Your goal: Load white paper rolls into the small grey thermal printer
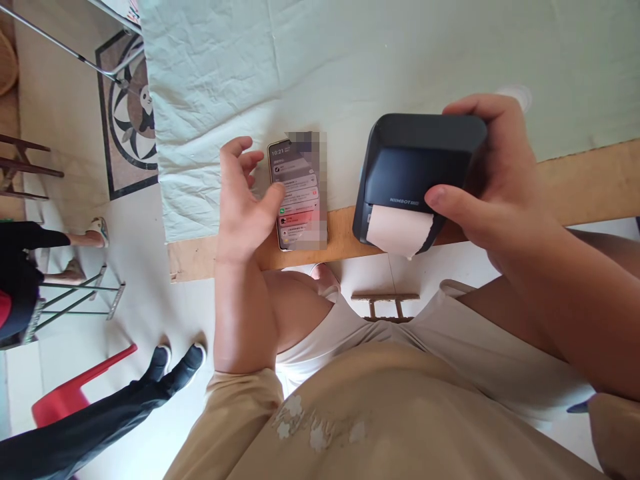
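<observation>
In my right hand (493, 173) is a black label printer (420, 157) marked NIIMBOT. My thumb lies on its front face and my fingers go round its far right side, partly hidden. A blank pale strip of label paper (400, 230) sticks out of its slot toward me. To the left, a smartphone (295, 193) lies face up near the table's front edge, its lit screen showing 10:21 and a list of notifications. My left hand (247, 193) is beside it, with the thumb over the screen's left edge and the other fingers loosely bent, apart from the thumb.
A pale green cloth (340, 60) covers the table, whose wooden edge (195, 260) shows in front. On the left are a red plastic stool (63, 400), a folding stool frame (80, 297) and two people's legs. A panda floor design (127, 117) lies beyond.
</observation>
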`<state>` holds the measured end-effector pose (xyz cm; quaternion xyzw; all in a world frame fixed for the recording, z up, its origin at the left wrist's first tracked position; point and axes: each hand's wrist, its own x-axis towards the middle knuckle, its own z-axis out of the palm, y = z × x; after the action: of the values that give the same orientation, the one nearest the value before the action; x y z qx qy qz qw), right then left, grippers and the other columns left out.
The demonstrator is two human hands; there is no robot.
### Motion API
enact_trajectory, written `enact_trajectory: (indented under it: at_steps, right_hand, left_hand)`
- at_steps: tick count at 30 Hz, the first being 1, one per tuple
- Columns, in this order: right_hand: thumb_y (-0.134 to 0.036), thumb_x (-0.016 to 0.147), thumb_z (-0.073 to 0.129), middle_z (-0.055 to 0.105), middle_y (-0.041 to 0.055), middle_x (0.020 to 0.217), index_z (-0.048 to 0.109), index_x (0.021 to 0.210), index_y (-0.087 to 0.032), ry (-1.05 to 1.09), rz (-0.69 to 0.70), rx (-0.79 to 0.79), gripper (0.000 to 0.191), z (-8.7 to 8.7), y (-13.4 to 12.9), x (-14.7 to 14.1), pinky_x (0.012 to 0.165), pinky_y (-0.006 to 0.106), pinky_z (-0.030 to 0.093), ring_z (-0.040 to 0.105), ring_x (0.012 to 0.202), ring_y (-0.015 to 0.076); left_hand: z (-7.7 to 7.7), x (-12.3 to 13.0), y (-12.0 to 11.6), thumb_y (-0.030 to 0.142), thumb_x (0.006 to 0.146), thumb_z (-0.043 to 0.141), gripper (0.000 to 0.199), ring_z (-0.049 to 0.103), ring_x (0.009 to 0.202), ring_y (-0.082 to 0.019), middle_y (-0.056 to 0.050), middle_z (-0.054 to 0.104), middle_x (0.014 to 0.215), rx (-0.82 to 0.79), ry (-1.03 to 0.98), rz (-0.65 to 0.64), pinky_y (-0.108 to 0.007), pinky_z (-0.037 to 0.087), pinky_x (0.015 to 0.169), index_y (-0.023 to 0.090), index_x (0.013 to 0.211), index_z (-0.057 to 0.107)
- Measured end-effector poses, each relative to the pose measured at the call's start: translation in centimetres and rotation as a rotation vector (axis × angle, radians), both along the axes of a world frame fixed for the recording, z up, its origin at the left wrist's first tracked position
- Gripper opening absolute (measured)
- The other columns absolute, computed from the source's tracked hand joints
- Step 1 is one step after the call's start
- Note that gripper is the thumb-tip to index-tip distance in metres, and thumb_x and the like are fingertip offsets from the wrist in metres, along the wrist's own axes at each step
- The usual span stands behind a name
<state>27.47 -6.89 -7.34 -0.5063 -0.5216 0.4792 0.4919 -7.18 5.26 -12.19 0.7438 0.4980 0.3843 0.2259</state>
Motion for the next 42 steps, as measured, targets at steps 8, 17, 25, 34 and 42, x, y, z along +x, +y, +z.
enact_trajectory:
  at_steps: [8,17,25,34,42]
  right_hand:
    - [-0.057,0.082,0.104,0.056,0.001,0.117,0.057,0.137,-0.043,0.03,-0.002,-0.014,0.073,0.3,0.1,-0.1,0.059,0.026,0.059,0.058,0.091,0.0153]
    - [-0.051,0.08,0.106,0.058,0.0015,0.117,0.059,0.136,-0.041,0.05,-0.003,-0.004,0.074,0.3,0.2,0.0,0.056,0.021,0.06,0.058,0.093,0.0143]
    - [-0.061,0.081,0.103,0.057,0.0007,0.117,0.057,0.138,-0.042,0.026,0.009,0.008,0.076,0.2,0.3,-0.1,0.058,0.026,0.059,0.059,0.092,0.0153]
    - [-0.079,0.082,0.097,0.057,0.0018,0.116,0.057,0.136,-0.04,-0.023,0.003,0.067,0.078,0.1,0.6,0.1,0.058,0.026,0.055,0.057,0.091,0.0152]
    - [-0.065,0.079,0.104,0.056,0.0006,0.113,0.058,0.135,-0.041,0.019,0.013,0.014,0.077,0.4,0.5,-0.2,0.054,0.022,0.059,0.057,0.09,0.0136]
  left_hand:
    - [2.6,1.0,-0.6,0.067,0.099,0.06,0.035,0.074,0.101,-0.035,-0.01,0.073,0.102,-0.156,-0.091,0.293,-0.062,0.064,0.098,0.034,0.103,0.068]
    - [3.7,2.2,-1.4,0.079,0.096,0.053,0.047,0.077,0.102,-0.039,-0.011,0.078,0.094,-0.276,-0.063,0.302,-0.066,0.061,0.099,0.036,0.103,0.07]
    - [3.3,2.5,-2.0,0.101,0.092,0.045,0.078,0.078,0.112,-0.037,-0.012,0.08,0.117,-0.211,-0.022,0.108,-0.065,0.063,0.102,0.035,0.131,0.063]
    - [4.5,4.5,-4.4,0.049,0.06,0.097,0.109,0.071,0.132,-0.049,-0.01,0.078,0.139,-0.17,0.376,0.069,-0.073,0.056,0.11,0.043,0.159,0.052]
    - [4.8,4.7,-4.7,0.033,0.058,0.093,0.107,0.068,0.139,-0.051,-0.007,0.079,0.146,-0.16,0.375,0.042,-0.077,0.052,0.118,0.046,0.158,0.056]
